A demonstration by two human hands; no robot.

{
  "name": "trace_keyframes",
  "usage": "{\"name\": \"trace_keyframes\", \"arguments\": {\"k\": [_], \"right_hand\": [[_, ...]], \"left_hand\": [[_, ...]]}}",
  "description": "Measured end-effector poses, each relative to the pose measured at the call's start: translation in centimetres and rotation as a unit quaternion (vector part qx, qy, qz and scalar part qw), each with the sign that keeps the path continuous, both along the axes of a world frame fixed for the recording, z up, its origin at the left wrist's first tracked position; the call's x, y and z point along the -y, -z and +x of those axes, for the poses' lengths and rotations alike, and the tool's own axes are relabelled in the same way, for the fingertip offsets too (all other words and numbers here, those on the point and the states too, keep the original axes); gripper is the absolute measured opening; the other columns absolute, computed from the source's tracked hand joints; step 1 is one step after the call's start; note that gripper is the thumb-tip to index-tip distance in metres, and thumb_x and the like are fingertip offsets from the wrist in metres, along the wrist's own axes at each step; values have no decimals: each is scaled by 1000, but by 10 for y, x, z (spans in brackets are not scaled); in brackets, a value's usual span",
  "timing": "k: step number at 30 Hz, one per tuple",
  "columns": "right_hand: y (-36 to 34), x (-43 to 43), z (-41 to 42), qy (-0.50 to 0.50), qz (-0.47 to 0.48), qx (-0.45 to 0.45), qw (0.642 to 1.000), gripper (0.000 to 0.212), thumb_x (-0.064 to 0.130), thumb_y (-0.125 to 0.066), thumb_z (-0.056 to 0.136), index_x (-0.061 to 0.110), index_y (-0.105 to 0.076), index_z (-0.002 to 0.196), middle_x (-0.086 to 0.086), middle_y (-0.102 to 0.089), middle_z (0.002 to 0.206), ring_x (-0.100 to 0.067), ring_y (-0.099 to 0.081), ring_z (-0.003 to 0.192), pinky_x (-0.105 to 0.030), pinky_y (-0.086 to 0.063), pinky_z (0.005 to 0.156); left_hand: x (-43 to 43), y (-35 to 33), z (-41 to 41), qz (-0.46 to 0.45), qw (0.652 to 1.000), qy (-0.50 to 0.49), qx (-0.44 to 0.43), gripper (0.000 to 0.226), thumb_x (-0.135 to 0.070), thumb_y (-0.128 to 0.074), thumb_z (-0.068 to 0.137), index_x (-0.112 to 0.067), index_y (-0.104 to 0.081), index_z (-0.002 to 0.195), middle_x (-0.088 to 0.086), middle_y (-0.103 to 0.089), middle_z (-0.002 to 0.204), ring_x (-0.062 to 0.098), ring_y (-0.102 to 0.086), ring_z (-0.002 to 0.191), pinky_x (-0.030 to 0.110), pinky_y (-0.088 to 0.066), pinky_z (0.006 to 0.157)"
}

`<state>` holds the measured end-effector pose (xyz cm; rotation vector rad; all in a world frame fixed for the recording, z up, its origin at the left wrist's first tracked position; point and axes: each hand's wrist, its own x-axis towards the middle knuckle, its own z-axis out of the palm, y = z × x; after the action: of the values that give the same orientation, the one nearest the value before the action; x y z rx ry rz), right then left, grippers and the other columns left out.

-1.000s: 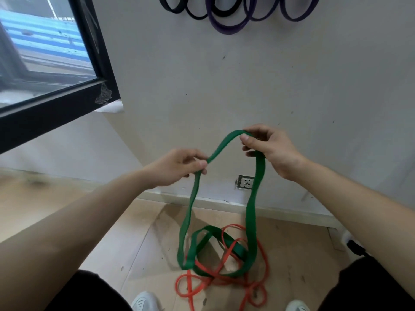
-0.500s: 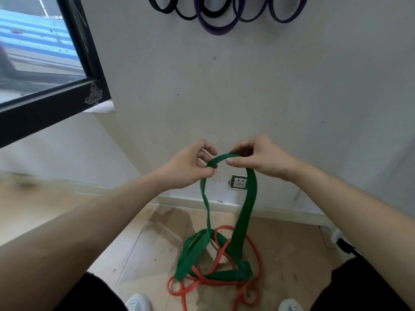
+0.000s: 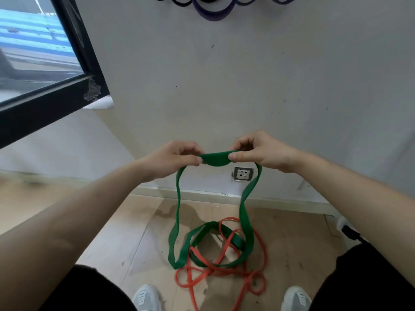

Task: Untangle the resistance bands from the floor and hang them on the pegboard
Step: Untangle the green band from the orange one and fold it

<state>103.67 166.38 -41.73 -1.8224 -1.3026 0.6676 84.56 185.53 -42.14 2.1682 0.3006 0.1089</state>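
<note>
Pinching green band (image 3: 216, 159), left hand (image 3: 176, 157) and right hand (image 3: 263, 153) have spread apart.

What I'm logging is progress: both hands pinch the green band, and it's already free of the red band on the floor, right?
Not free. In the head view the left hand and right hand pinch the green band, but its lower loops lie interlaced with the red band on the floor.

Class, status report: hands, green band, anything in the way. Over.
Left hand, right hand both pinch green band at top. Lower loops on floor, tangled with red band. Not yet hung.
</note>
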Motion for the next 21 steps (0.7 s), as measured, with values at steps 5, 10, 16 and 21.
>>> {"name": "trace_keyframes", "arguments": {"k": [5,10,16,21], "right_hand": [[-5,-1,-6,-18,23,-37,999,14,22,-68,94,11,-72,86,-6,-63,83,-15,-56,82,-29,-43,81],[-7,-3,-14,-16,29,-42,999,18,25,-64,97,14,-71,84,5,-64,73,-6,-58,71,-21,-46,72],[-9,-5,-21,-15,43,-73,996,42,45,-61,88,4,-69,93,-5,-57,75,-21,-55,73,-41,-44,77],[-5,-9,-28,-21,40,-139,989,30,42,-59,90,14,-68,98,-3,-68,96,-16,-66,93,-47,-50,103]], "left_hand": [[6,4,-6,-32,999,6,1,16,-19,-57,99,-15,-73,102,1,-74,98,17,-65,99,33,-46,95],[14,-1,-6,-79,996,-6,28,23,-25,-70,85,-17,-68,106,-4,-75,95,12,-68,96,30,-48,95],[15,-5,-5,-53,991,-46,118,26,-17,-84,81,-22,-72,103,-3,-76,93,13,-70,89,33,-56,88],[16,-20,-4,-66,983,-45,168,24,-20,-74,90,-23,-71,114,0,-76,110,19,-69,110,34,-53,98]]}}
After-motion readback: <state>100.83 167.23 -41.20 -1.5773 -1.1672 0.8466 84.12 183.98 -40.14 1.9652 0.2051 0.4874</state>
